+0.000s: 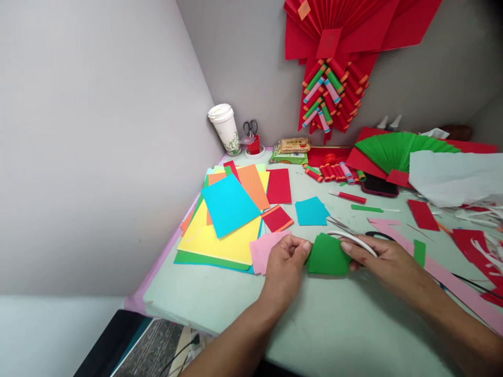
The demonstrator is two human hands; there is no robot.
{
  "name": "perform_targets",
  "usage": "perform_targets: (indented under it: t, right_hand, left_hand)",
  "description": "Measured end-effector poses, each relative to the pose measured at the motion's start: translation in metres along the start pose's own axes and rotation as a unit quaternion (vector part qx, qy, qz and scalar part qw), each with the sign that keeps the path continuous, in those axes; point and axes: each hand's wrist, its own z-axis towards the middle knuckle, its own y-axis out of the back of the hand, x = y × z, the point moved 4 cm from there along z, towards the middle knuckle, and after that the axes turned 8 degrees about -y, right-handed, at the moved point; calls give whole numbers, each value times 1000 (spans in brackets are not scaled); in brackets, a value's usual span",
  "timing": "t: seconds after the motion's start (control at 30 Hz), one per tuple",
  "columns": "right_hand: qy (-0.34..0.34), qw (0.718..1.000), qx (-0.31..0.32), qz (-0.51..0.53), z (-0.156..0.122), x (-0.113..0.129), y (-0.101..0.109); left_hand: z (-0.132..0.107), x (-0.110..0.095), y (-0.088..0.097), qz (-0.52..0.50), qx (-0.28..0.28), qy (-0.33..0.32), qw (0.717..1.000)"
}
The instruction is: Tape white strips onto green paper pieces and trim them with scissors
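Note:
A small stack of green paper squares is held between my hands above the table. My left hand pinches it near the left edge with thumb and forefinger. On the right side, my right hand grips the stack between thumb and fingers. A white curved band, perhaps the rim of a tape roll, arcs by my right hand; whether that hand holds it I cannot tell. Just behind lie scissors with black handles, partly hidden. Pink paper pieces rest by my left hand, and blue paper pieces lie farther back.
Coloured sheets are piled at the left. Behind them stand a white lidded cup and a red pot with other scissors. Paper firecracker rolls, a phone, a green paper fan and scraps crowd the right.

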Motion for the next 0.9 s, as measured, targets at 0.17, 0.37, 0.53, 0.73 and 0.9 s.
perform_targets:
  t: [0.17,0.37,0.53,0.73,0.9]
  right_hand:
    - [-32,999,-30,25,0,-2,1]
    - [-30,997,-54,46,3,-5,7]
    - [-99,980,-159,72,4,-17,27]
    - [-100,966,-220,90,-2,-10,33]
    - [-35,991,-131,13,-2,2,11]
  left_hand:
    - [1,1,2,18,-9,-11,1000]
    - [0,-5,4,72,-30,-35,996]
    - [0,-10,11,119,-64,-43,990]
    - [-4,-13,10,139,-62,-94,984]
    - [-7,-15,0,130,-20,-174,976]
